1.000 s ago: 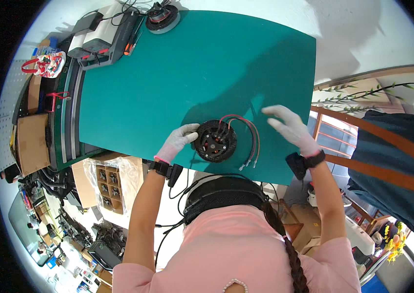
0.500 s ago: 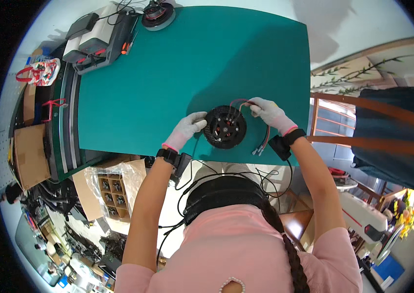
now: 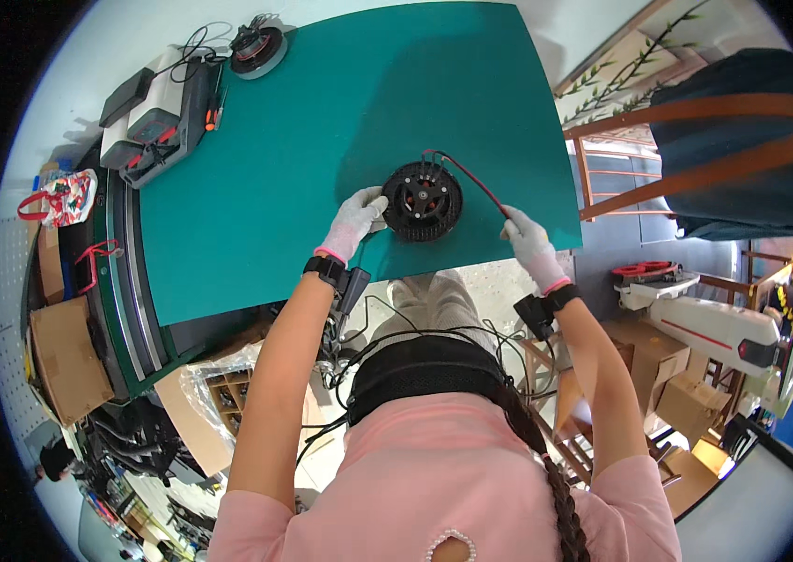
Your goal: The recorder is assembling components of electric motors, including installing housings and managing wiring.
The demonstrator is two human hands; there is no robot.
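Observation:
A round black motor [image 3: 406, 223] with a three-armed plate at its centre lies near the front edge of the green table mat. My gloved left hand [image 3: 356, 221] pinches its left rim between thumb and fingers. From the motor's far side, red and dark wires [image 3: 471, 175] arch up and run out to the right. The closed fingers of my gloved right hand [image 3: 529, 245] grip the wires' far end, well apart from the motor, and their tips are hidden in the hand.
Another round motor [image 3: 259, 54] with wires stands at the far left. Beside it are a grey-black device [image 3: 161, 117] and an orange-handled tool [image 3: 213, 114]. A wooden chair [image 3: 687, 126] stands right of the table, and an open carton [image 3: 214, 403] sits at lower left. Black cables cross my waist.
My right hand has moved right and toward me, drawing the wires out into a longer, straighter line. My left hand stays at the motor's left rim. The whole view has turned slightly.

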